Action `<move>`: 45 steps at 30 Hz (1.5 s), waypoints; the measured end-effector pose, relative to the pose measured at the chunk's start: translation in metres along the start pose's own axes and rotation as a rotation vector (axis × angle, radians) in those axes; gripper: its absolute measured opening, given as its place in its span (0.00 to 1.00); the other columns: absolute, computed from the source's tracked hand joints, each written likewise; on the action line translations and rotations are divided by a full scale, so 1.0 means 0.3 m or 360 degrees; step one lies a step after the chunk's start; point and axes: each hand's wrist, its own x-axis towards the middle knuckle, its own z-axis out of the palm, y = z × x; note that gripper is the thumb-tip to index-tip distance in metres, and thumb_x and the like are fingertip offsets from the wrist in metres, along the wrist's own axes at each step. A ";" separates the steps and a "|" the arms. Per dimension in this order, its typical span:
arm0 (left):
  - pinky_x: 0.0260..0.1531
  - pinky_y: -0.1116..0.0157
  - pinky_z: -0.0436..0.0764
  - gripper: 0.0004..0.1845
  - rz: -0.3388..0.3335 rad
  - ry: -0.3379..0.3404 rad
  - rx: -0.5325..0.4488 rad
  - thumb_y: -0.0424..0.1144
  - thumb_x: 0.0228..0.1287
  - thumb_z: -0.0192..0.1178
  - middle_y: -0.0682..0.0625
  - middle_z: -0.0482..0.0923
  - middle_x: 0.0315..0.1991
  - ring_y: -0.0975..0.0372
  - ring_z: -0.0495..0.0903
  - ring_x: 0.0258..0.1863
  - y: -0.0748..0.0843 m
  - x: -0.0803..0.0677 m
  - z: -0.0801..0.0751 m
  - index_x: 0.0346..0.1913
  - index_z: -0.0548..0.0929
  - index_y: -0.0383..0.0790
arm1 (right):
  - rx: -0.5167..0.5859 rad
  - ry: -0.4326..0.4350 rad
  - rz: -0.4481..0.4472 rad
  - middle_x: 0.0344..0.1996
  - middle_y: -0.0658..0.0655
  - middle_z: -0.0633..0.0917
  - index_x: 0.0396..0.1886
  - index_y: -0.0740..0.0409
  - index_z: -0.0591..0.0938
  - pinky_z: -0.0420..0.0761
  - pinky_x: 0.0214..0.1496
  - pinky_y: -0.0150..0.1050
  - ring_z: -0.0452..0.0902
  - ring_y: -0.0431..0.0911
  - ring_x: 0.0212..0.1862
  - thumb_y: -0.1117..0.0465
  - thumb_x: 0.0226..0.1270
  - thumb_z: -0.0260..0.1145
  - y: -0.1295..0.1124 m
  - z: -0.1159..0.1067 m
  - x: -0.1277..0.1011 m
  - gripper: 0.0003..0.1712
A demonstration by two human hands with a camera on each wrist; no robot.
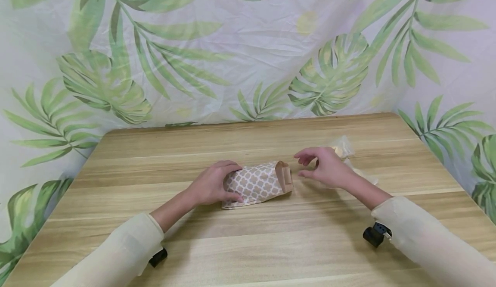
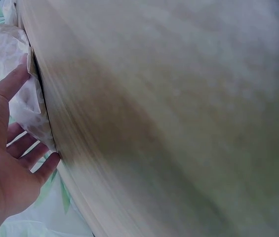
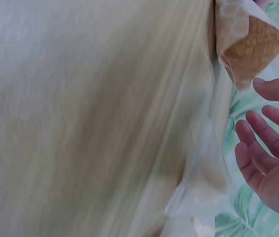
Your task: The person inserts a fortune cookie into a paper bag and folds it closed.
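A paper bag (image 1: 257, 182) with a brown and white lattice print lies on its side in the middle of the wooden table (image 1: 248, 244), its folded top pointing right. My left hand (image 1: 217, 184) grips the bag's bottom end, fingers over the top and thumb at the front. In the left wrist view the left hand (image 2: 11, 143) cups the bag (image 2: 8, 69). My right hand (image 1: 308, 166) hovers just right of the folded top, fingers relaxed and holding nothing. The right wrist view shows the right hand (image 3: 267, 148) empty.
A clear plastic wrapper with a brown waffle-like biscuit (image 1: 342, 150) lies on the table just behind my right hand; the biscuit (image 3: 255, 49) also shows in the right wrist view. A leaf-print curtain (image 1: 248, 54) closes off the back and sides.
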 end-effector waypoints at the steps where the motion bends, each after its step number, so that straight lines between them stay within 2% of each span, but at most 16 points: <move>1: 0.69 0.47 0.72 0.46 0.0001 0.0000 -0.0001 0.55 0.45 0.84 0.39 0.78 0.65 0.45 0.75 0.67 0.000 0.000 0.001 0.65 0.80 0.33 | -0.0008 0.0011 0.0012 0.40 0.61 0.89 0.54 0.69 0.85 0.82 0.39 0.39 0.85 0.54 0.44 0.70 0.58 0.78 0.005 -0.007 0.000 0.23; 10: 0.70 0.47 0.72 0.47 0.0008 -0.0001 0.0005 0.55 0.45 0.84 0.38 0.78 0.65 0.44 0.74 0.67 0.000 0.001 -0.003 0.65 0.80 0.32 | -0.0016 0.0092 0.0079 0.44 0.66 0.89 0.55 0.70 0.85 0.82 0.40 0.40 0.84 0.57 0.46 0.70 0.59 0.77 0.043 -0.065 -0.008 0.24; 19: 0.69 0.47 0.73 0.46 0.0006 -0.0011 0.0006 0.55 0.46 0.83 0.38 0.78 0.65 0.44 0.75 0.67 0.002 0.001 -0.004 0.65 0.80 0.32 | -0.0075 0.0071 0.0042 0.45 0.66 0.88 0.54 0.70 0.85 0.83 0.44 0.53 0.83 0.58 0.47 0.68 0.62 0.76 0.085 -0.114 -0.028 0.21; 21: 0.69 0.47 0.73 0.46 0.0006 -0.0012 0.0007 0.55 0.46 0.83 0.38 0.78 0.65 0.44 0.75 0.67 0.002 0.001 -0.003 0.65 0.80 0.32 | -0.0091 0.0051 0.0025 0.46 0.65 0.88 0.53 0.70 0.85 0.83 0.44 0.52 0.83 0.57 0.47 0.68 0.61 0.76 0.097 -0.123 -0.035 0.20; 26: 0.70 0.47 0.72 0.46 0.0009 -0.0007 -0.0002 0.55 0.45 0.84 0.37 0.77 0.65 0.44 0.74 0.67 0.000 -0.001 -0.004 0.65 0.80 0.32 | -0.0146 -0.0021 0.0014 0.46 0.64 0.89 0.52 0.70 0.86 0.82 0.39 0.43 0.81 0.57 0.48 0.68 0.57 0.79 0.116 -0.141 -0.053 0.22; 28: 0.70 0.47 0.72 0.47 0.0010 -0.0007 -0.0005 0.55 0.45 0.84 0.37 0.77 0.65 0.43 0.74 0.67 0.000 -0.001 -0.006 0.65 0.80 0.32 | -0.0179 -0.0046 0.0015 0.46 0.63 0.89 0.51 0.69 0.86 0.82 0.40 0.43 0.81 0.57 0.48 0.66 0.55 0.81 0.119 -0.145 -0.059 0.24; 32: 0.70 0.47 0.72 0.46 0.0013 -0.0010 -0.0002 0.55 0.46 0.83 0.37 0.77 0.65 0.43 0.74 0.67 0.001 0.000 -0.007 0.65 0.80 0.32 | -0.0243 -0.0085 0.0006 0.48 0.62 0.88 0.52 0.68 0.86 0.82 0.50 0.55 0.82 0.58 0.50 0.63 0.52 0.83 0.124 -0.150 -0.069 0.27; 35: 0.70 0.47 0.72 0.46 0.0015 -0.0012 0.0001 0.55 0.46 0.83 0.37 0.77 0.65 0.44 0.74 0.67 0.001 -0.001 -0.006 0.65 0.80 0.31 | -0.0265 -0.0122 -0.0012 0.50 0.63 0.87 0.55 0.67 0.85 0.81 0.55 0.60 0.82 0.60 0.52 0.59 0.51 0.85 0.130 -0.152 -0.075 0.32; 41: 0.68 0.47 0.73 0.46 0.0030 0.0000 -0.0005 0.55 0.46 0.83 0.38 0.79 0.63 0.45 0.76 0.66 0.003 -0.002 -0.007 0.64 0.80 0.31 | -0.0283 -0.0183 -0.0073 0.51 0.62 0.86 0.63 0.65 0.80 0.80 0.55 0.59 0.81 0.58 0.54 0.54 0.46 0.88 0.148 -0.157 -0.083 0.45; 45: 0.67 0.47 0.74 0.46 0.0041 0.0009 -0.0007 0.55 0.45 0.84 0.39 0.80 0.62 0.45 0.77 0.64 0.002 -0.003 -0.008 0.64 0.81 0.32 | -0.0333 -0.0209 -0.0117 0.50 0.60 0.85 0.64 0.63 0.79 0.80 0.56 0.59 0.80 0.57 0.54 0.52 0.41 0.89 0.161 -0.156 -0.086 0.49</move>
